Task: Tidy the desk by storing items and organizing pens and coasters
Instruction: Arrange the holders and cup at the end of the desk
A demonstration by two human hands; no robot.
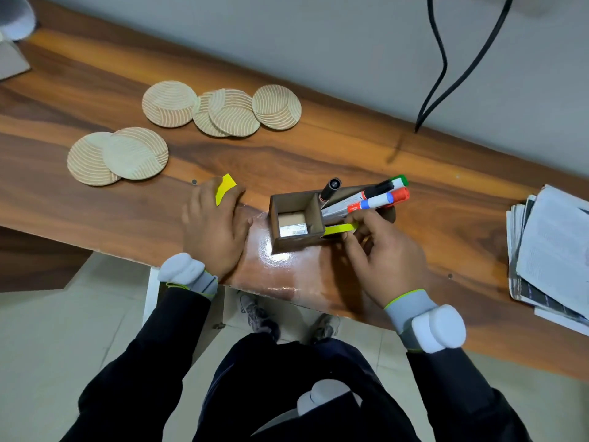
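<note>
A brown cardboard pen holder [294, 229] stands near the desk's front edge, with a small box in its open left compartment. Several markers [376, 199] lean out of its right side. My right hand [382, 253] pinches a yellow strip [339, 229] beside the holder's right wall. My left hand [215, 224] lies palm-down on the desk left of the holder, with a yellow paper piece [224, 188] held between its fingers. Several round wooden coasters [223, 110] lie scattered at the back, and two more coasters [118, 156] overlap at the left.
The wooden desk [318, 148] runs diagonally along a grey wall. A stack of papers [551, 250] lies at the right end. Black cables [439, 68] hang down the wall. A grey object [12, 36] sits at the far left corner.
</note>
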